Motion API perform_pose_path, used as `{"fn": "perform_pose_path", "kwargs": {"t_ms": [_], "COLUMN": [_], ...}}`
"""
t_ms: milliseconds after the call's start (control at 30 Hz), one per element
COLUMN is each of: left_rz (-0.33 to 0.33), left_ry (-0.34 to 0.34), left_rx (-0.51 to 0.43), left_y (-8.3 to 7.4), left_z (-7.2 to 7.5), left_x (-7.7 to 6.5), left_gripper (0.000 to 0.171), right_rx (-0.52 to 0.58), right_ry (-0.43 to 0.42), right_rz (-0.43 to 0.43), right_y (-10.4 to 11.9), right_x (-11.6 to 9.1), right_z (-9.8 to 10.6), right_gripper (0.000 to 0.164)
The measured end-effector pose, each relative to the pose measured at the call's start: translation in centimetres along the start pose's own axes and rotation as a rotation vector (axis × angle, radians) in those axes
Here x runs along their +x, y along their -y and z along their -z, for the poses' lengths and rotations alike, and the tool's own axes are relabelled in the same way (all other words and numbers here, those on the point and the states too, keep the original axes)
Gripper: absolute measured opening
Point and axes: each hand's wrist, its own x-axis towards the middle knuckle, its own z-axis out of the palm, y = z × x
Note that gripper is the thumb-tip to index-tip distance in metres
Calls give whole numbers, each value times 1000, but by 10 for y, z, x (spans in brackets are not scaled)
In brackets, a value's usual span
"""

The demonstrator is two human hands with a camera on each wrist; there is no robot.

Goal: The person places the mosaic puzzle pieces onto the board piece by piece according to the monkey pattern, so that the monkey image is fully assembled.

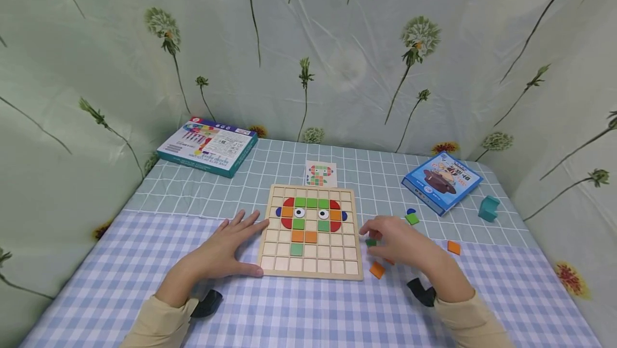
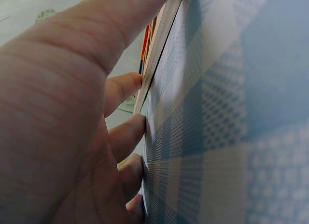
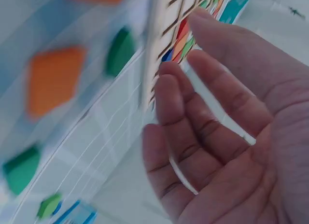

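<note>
A wooden grid board [image 1: 346, 267] lies on the checked cloth, with red, green, orange and blue pieces and two eye tiles [image 1: 299, 212] set in its squares. My left hand [image 1: 222, 249] rests spread at the board's left edge, thumb by the lower corner; its fingertips [image 2: 133, 122] touch the cloth and the board's side. To the right of the board, my right hand [image 1: 400, 240] hovers over loose tiles with loosely bent fingers, holding nothing. Under it are a dark green tile [image 1: 370, 242] and an orange tile [image 1: 377, 270]; another orange tile is partly hidden.
Behind the board lies a pattern card [image 1: 328, 168]. A flat game box [image 1: 207, 144] sits back left, a blue box [image 1: 441, 182] back right beside a teal block [image 1: 489, 208]. Further loose pieces are a light green tile [image 1: 412, 219], a blue piece [image 1: 411, 211] and an orange tile [image 1: 453, 247].
</note>
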Motion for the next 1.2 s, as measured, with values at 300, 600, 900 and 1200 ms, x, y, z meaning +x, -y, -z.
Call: {"fn": "perform_pose_path", "kwargs": {"t_ms": [300,600,900,1200], "left_rz": [3,0,3,14], "left_ry": [0,-1,-2,3], "left_rx": [-6,-10,-17,-21], "left_y": [2,4,0,-1], "left_z": [-1,-3,-1,-1], "left_x": [-2,-2,-2,-1], "left_gripper": [110,110,110,110], "right_rx": [-8,-10,18,5], "right_ry": [2,4,-18,-27], "right_rz": [-80,-134,-135,-135], "right_y": [-31,-40,-42,-42], "right_x": [-25,-30,-32,-31], "right_z": [1,-8,-10,-11], "right_gripper": [31,26,26,25]}}
